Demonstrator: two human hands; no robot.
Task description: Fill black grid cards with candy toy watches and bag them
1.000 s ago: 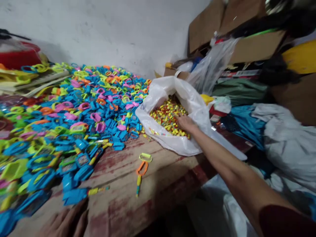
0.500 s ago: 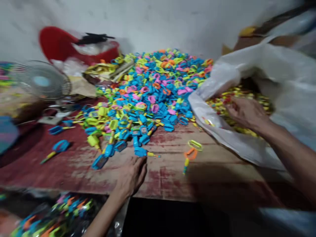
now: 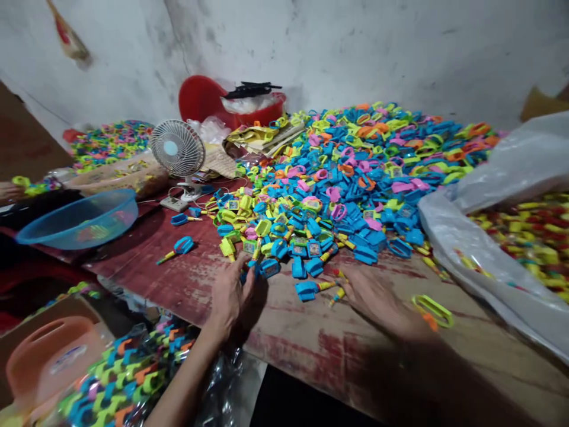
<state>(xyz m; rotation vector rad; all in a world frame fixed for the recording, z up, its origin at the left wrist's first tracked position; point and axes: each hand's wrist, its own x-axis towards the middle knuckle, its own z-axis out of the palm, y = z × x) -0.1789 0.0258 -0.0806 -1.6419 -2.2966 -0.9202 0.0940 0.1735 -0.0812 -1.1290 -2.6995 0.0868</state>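
My left hand is closed around a blue plastic toy piece at the near edge of the heap; its fingers partly cover it. A yellow stick shows right above. My right hand, smeared by motion, pinches small yellow sticks with coloured ends over the table. Between the hands lies a blue toy piece with a yellow stick in its end. A lime-green ring-shaped piece lies beside my right wrist, with an orange piece partly hidden.
A large heap of coloured toy pieces covers the table's back. At right stands an open white sack of small yellow and red parts. A fan, a blue basin and a red tub are leftward. Another person's hand shows far left.
My right hand has left the white sack and come over the table with small yellow sticks. My left hand has closed on a blue piece. The view has turned left.
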